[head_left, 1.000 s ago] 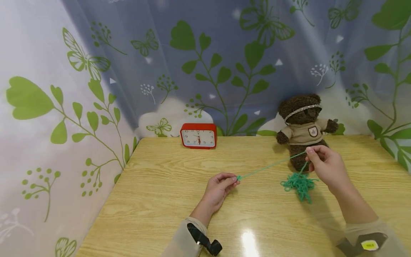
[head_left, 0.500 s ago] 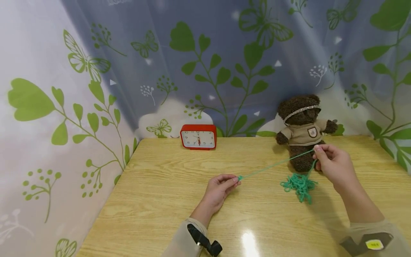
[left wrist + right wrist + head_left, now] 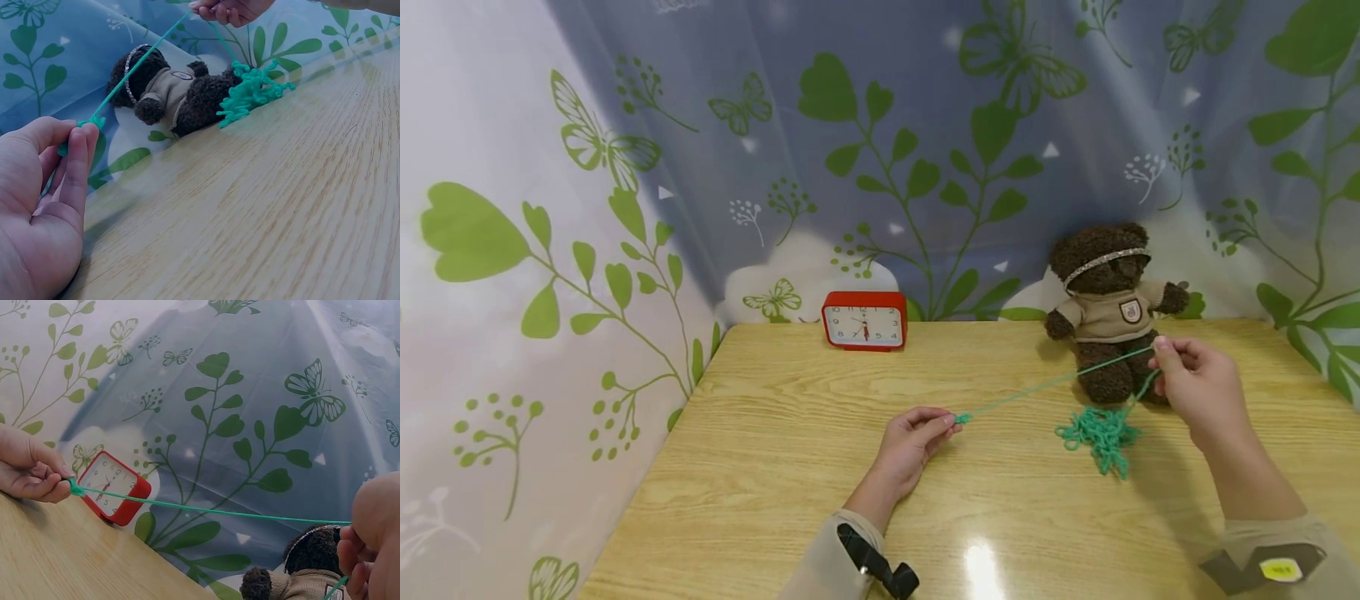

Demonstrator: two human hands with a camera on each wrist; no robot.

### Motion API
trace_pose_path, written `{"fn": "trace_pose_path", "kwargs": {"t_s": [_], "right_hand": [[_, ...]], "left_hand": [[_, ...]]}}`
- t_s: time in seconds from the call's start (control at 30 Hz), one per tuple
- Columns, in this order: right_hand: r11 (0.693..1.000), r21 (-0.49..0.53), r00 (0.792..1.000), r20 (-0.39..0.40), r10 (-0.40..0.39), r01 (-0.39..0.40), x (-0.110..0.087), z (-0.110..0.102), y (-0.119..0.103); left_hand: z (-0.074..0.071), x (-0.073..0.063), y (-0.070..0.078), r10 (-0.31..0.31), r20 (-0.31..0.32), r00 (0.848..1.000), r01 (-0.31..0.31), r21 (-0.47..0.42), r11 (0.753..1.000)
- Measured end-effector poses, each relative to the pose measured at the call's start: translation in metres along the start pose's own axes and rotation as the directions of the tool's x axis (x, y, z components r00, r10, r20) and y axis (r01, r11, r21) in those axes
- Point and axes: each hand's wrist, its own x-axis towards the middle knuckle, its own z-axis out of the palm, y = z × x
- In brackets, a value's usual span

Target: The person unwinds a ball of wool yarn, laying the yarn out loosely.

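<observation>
A strand of green yarn point(image 3: 1037, 387) stretches taut between my two hands. At its left end my left hand point(image 3: 910, 446) pinches a small knotted bit of the yarn point(image 3: 76, 487) between thumb and fingertips, low over the table. My right hand point(image 3: 1202, 387) is higher, in front of the teddy bear's legs, and pinches the strand between thumb and forefinger. From that hand the yarn runs down to a loose tangled heap of green yarn point(image 3: 1101, 437) on the table. In the right wrist view the right fingertips are partly hidden by the hand itself.
A brown teddy bear point(image 3: 1108, 312) in a beige top sits against the patterned curtain point(image 3: 925, 125) at the back right. Farther left a red alarm clock point(image 3: 865, 320) stands at the rear of the wooden table point(image 3: 760, 467).
My right hand has moved to the right, drawing the strand longer between the hands. The left hand stays nearly where it was, and the yarn heap has hardly shifted.
</observation>
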Motion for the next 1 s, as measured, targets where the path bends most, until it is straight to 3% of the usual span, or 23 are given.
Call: {"fn": "trace_pose_path", "kwargs": {"t_s": [0.43,0.6,0.73,0.8,0.87,1.0], "right_hand": [[0.999,0.030,0.998,-0.061,0.028,-0.026,0.003,-0.001,0.006],[0.998,-0.065,1.000,0.028,0.008,-0.006,0.002,0.011,0.008],[0.994,-0.093,0.989,0.141,-0.051,0.064,-0.005,0.028,0.005],[0.993,-0.067,0.970,0.230,-0.078,0.096,-0.010,0.039,0.002],[0.992,-0.018,0.935,0.337,-0.110,0.123,-0.017,0.053,-0.001],[0.985,0.070,0.828,0.534,-0.171,0.158,-0.030,0.080,-0.005]], "left_hand": [[-0.001,0.000,0.000,0.022,-0.015,1.000,-0.022,-0.016,1.000],[0.000,0.000,0.002,0.021,0.008,1.000,-0.021,-0.019,1.000],[0.001,-0.002,0.003,-0.004,0.060,0.998,0.005,-0.008,1.000],[0.000,-0.004,0.004,-0.020,0.095,0.995,0.019,0.011,1.000],[0.000,-0.005,0.004,-0.032,0.128,0.991,0.028,0.034,0.999],[0.002,-0.006,0.003,-0.026,0.190,0.981,0.013,0.066,0.998]]}}
